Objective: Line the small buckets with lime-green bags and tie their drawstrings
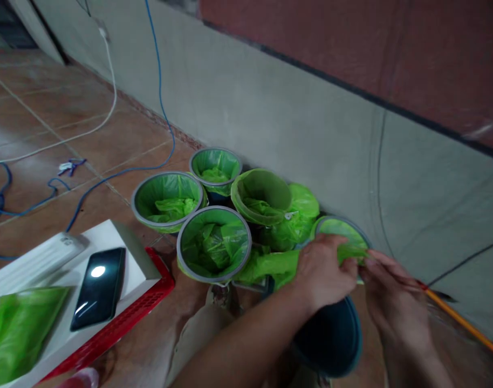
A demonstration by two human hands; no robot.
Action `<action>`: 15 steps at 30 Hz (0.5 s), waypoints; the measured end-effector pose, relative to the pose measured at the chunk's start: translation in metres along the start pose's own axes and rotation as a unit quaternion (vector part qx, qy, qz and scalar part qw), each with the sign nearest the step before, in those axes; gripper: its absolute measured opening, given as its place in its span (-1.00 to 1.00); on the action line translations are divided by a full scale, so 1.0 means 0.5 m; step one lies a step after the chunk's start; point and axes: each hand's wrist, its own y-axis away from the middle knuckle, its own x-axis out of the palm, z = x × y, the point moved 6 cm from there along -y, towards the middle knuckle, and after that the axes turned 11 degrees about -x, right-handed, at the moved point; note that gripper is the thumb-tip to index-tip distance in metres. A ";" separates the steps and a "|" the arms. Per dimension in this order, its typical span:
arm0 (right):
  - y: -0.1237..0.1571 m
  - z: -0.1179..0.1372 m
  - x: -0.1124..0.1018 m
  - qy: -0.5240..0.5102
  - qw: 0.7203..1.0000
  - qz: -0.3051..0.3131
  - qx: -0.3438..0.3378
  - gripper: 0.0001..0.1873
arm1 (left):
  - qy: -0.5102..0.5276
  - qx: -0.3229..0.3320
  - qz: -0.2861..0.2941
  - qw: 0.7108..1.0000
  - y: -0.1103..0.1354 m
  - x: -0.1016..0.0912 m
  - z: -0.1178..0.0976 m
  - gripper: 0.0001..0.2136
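Note:
A thin green plastic bag (276,265) stretches between my two hands and trails off to the left. My left hand (326,272) is closed round the gathered bag. At the bag's right end, my right hand (396,293) pinches it; this hand is somewhat blurred. Below them stands an unlined dark blue bin (331,339), partly covered by my left forearm. Behind my hands is a bin with a grey rim and green liner (340,229). Left of the held bag sits another lined bin (214,245), its liner folded loosely inside.
More green-lined bins (168,200) cluster along the grey wall (271,108). At lower left, a white box (127,250) on a red basket (165,275) carries a phone (98,288) and a folded green bag pack (24,328). A blue cable (159,86) crosses the tiled floor.

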 end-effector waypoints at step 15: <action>0.038 0.286 -0.138 0.102 0.988 -0.051 -0.107 -0.77 | 0.024 0.039 0.267 0.963 0.078 0.128 0.014 -0.09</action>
